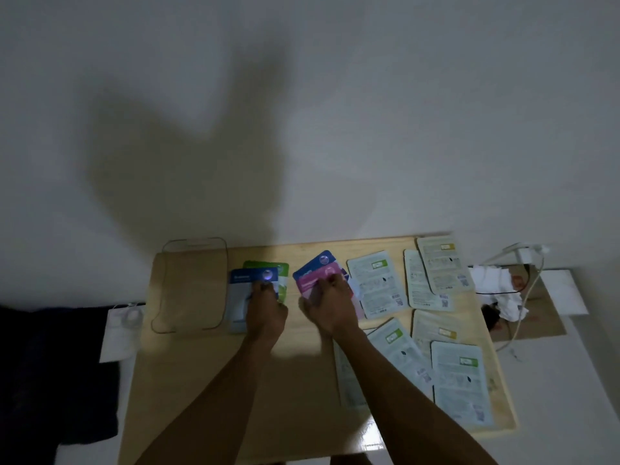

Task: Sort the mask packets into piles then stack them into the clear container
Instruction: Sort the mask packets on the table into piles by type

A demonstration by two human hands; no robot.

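Note:
A clear container (193,285) stands at the table's back left. Just right of it, my left hand (266,312) presses on a blue mask packet (248,280) that lies over a green packet (280,268). My right hand (330,305) grips a pink packet (315,278), which overlaps another blue packet (315,263). Several pale packets lie back side up on the right half of the table, one (377,283) close to my right hand and another (461,380) near the front right corner.
The wooden table (208,380) sits against a white wall. A crumpled white paper (500,293) and cables (523,297) lie on a brown board off the table's right edge. A dark cloth (57,370) and a white pouch (122,327) are at the left.

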